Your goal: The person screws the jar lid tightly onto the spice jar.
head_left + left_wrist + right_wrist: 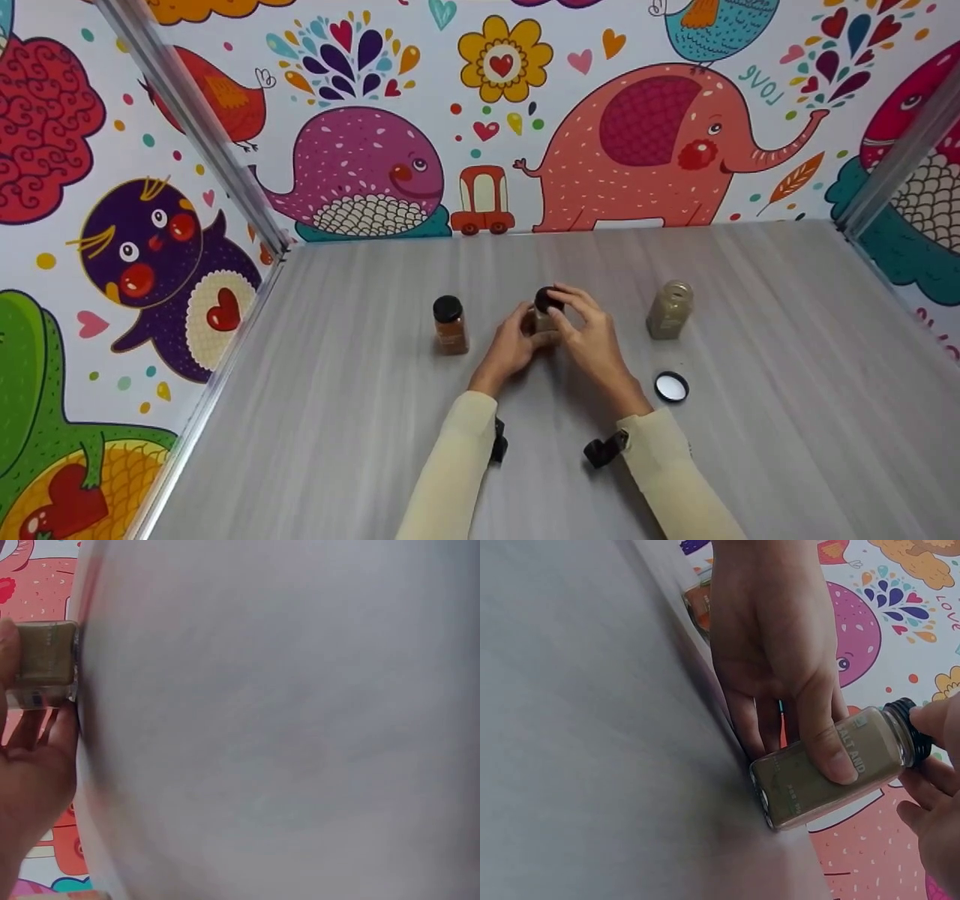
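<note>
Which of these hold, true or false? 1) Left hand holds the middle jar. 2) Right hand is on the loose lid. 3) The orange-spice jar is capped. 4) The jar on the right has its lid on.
1) True: the left hand grips the middle jar.
2) False: the right hand is on that jar's black cap; the loose lid lies untouched on the table.
3) True: the orange-spice jar is capped.
4) False: the right jar stands open.

grey woodgrain table (750,465), gripped jar (545,324) standing mid-table, orange jar (450,325) capped, just left of the grip, open jar (669,309) to its right, loose lid (671,387) right and nearer the person
</note>
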Motion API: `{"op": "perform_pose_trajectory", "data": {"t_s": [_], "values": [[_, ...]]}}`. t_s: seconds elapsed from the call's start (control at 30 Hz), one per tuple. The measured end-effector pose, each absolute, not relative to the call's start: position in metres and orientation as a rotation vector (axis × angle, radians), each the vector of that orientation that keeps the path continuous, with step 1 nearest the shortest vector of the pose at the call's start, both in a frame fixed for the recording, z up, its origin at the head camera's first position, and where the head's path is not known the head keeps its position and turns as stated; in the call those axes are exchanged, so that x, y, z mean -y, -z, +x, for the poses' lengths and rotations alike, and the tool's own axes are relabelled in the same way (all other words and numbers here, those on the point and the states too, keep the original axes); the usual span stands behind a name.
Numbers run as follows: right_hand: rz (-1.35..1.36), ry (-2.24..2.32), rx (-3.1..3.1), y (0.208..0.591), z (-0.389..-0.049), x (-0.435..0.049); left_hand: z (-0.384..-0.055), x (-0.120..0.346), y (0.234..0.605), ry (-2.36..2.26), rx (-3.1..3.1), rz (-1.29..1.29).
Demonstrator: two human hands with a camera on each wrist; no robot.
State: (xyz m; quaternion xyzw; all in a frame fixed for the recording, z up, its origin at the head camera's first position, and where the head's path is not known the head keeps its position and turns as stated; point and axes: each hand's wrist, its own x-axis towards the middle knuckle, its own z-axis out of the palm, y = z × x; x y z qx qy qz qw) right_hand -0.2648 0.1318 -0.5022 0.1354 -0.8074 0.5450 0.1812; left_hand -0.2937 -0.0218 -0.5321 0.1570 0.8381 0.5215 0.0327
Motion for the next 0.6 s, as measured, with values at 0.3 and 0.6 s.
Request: {"op": "perform_pose_trajectory", "data": {"t_s": [0.3, 0.6], "values": [[0.388, -1.570, 2.275, 0.5014, -0.2647, -0.1308, -0.2931, 0.0237, 0.5324, -1.598, -2.570, 0.469], [0.381, -1.463, 2.248, 0.5046, -0.2662, -0.1277, -0.2926, 0.0228, 0.5315, -1.590, -2.564, 0.428]]}}
